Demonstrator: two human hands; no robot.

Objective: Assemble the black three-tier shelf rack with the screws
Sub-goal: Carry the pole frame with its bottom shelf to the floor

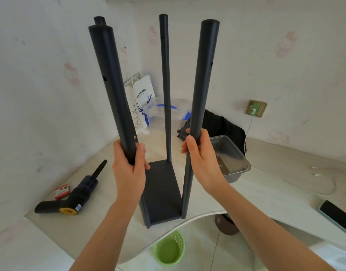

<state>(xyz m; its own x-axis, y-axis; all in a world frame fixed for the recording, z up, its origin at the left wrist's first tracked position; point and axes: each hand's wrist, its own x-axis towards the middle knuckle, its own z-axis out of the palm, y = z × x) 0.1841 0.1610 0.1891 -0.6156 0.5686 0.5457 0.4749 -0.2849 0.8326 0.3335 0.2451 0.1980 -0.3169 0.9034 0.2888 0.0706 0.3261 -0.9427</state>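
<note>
The black rack stands upright near the front edge of the pale table. Its bottom shelf panel lies flat with several black poles rising from its corners. My left hand grips the near left pole about halfway up. My right hand grips the near right pole at a similar height. The far right pole stands free behind them, and the far left pole shows only its top. Small screw holes dot the poles. No screws are visible on the table.
A black electric tool with a yellow end lies left of the rack beside a small red-and-white box. A grey plastic bin sits to the right, bags at the back, a phone far right. A green basket stands on the floor.
</note>
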